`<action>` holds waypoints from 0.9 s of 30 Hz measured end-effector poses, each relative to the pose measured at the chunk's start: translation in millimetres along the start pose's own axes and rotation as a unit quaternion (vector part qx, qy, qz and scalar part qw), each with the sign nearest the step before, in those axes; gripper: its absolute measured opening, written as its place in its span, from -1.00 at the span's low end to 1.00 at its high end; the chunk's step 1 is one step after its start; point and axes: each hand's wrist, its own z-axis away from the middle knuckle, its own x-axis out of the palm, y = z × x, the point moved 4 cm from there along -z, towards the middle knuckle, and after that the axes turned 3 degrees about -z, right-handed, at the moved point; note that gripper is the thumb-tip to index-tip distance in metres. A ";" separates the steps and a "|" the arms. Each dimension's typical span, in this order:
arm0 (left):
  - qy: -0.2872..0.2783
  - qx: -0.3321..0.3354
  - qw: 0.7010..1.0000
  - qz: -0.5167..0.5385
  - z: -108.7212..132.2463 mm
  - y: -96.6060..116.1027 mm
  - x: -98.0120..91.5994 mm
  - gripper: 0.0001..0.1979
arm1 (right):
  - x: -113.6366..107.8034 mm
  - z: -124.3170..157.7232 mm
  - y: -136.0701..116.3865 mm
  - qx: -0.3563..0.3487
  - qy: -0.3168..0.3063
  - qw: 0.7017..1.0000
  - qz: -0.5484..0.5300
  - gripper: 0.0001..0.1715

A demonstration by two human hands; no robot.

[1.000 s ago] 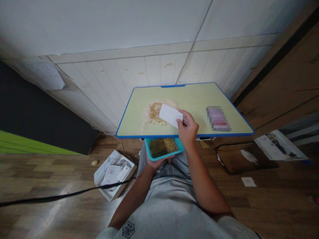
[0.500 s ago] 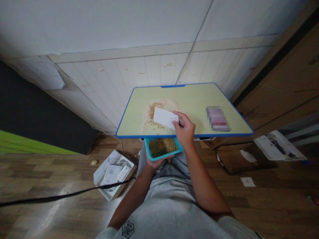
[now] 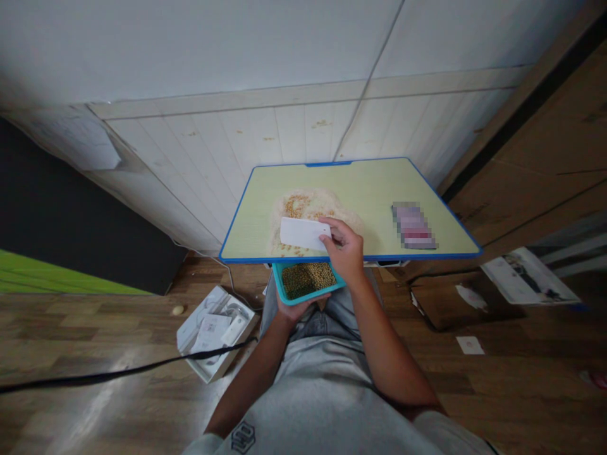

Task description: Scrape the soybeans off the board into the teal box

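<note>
My right hand (image 3: 345, 248) pinches one end of a flat white card (image 3: 303, 233) over the near part of a small table (image 3: 379, 183) with a blue edge. Under and behind the card lie loose yellow beans (image 3: 294, 203) among a pale, fine-grained heap (image 3: 327, 201). My left hand (image 3: 296, 309) holds a turquoise tray (image 3: 284, 298) from beneath, just below the table's front edge. In the tray are green beans (image 3: 296, 281) on the left and yellowish beans (image 3: 322, 274) on the right. Most of the left fingers are hidden under the tray.
A phone-like object (image 3: 413, 226), blurred out, lies on the table's right side. On the floor at left stands an open white box (image 3: 215, 332) with cables and papers, crossed by a black strap (image 3: 142, 368). A cardboard box (image 3: 446, 300) sits at right.
My right hand has drawn the card toward the table's front edge and slightly left, uncovering more of the beans and pale grains. The tray stays in nearly the same place.
</note>
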 end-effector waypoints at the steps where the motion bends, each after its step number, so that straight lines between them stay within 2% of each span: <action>1: 0.000 0.003 1.000 0.002 -0.4 0.7 -3.2 -0.21 | 0.2 0.2 0.1 0.002 -0.002 1.000 -0.003 -0.55; 3: -0.005 0.004 1.000 0.010 -1.2 1.8 -8.1 -0.33 | 0.7 0.7 0.5 0.008 -0.005 1.000 -0.008 -0.54; 7: -0.022 -0.007 0.999 0.032 -1.2 1.7 -9.9 -0.31 | 0.9 1.4 -0.4 0.015 -0.009 1.000 -0.017 -0.52; 9: -0.030 -0.017 0.998 0.048 0.1 1.1 -4.7 -0.22 | 0.7 1.4 -1.3 0.019 -0.011 1.000 -0.017 -0.52; 12: -0.057 -0.042 0.994 0.089 2.9 3.7 11.5 0.13 | 0.2 1.6 -2.0 0.027 -0.011 0.999 -0.016 -0.52; 14: -0.086 -0.061 0.986 0.126 5.0 10.4 23.2 0.17 | 0.1 2.0 -2.4 0.026 -0.011 0.999 -0.015 -0.52; 15: -0.107 -0.076 0.978 0.165 6.4 15.0 28.3 0.13 | 0.1 2.2 -2.6 0.022 -0.012 1.000 -0.014 -0.52; 17: -0.135 -0.159 0.915 0.346 10.2 23.6 35.7 0.22 | 0.0 2.5 -2.9 0.015 -0.012 1.000 -0.014 -0.51; 18: -0.127 -0.182 0.893 0.392 11.5 28.2 35.8 0.27 | -0.2 2.7 -3.0 0.012 -0.012 1.000 -0.016 -0.51; 23: -0.079 -0.225 0.877 0.418 13.4 40.2 30.3 0.33 | -1.5 3.0 -2.6 0.005 -0.018 1.000 -0.024 -0.52; 27: -0.081 -0.225 0.860 0.452 9.5 38.6 33.2 0.25 | -1.8 3.7 -1.7 0.011 -0.023 0.999 -0.030 -0.52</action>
